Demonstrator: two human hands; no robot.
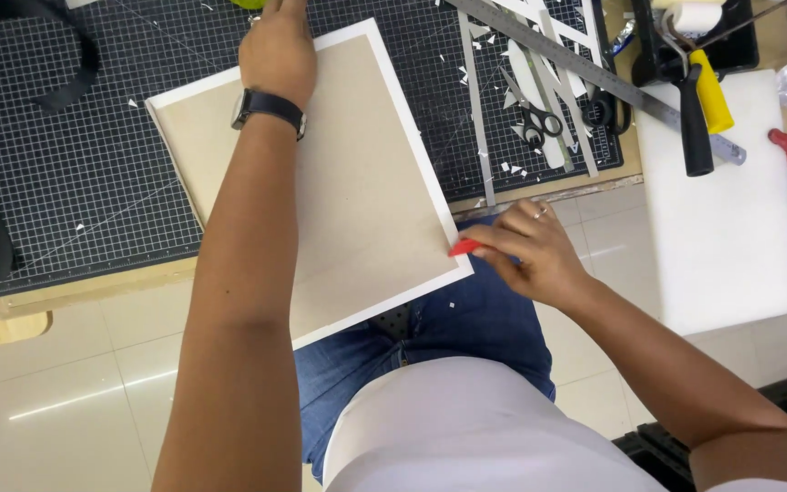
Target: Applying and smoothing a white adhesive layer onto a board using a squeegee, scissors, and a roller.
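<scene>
Black gridded cutting mat covers your table, and the tan board with white border lies tilted across it, its near corner overhanging the table edge. Your left hand presses flat on the board's far edge. Your right hand pinches a small red tool at the board's near-right corner. Scissors lie right of the board.

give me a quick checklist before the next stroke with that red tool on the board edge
1. Left hand steadying the far end of the board: ok.
2. Right hand has a firm grip on the red tool: ok.
3. Tool tip on the board's white border near the corner: ok.
4. Board fully backed by the cutting mat: not ok, the near corner overhangs.
5. Scissors and metal ruler away from the board: ok.
</scene>
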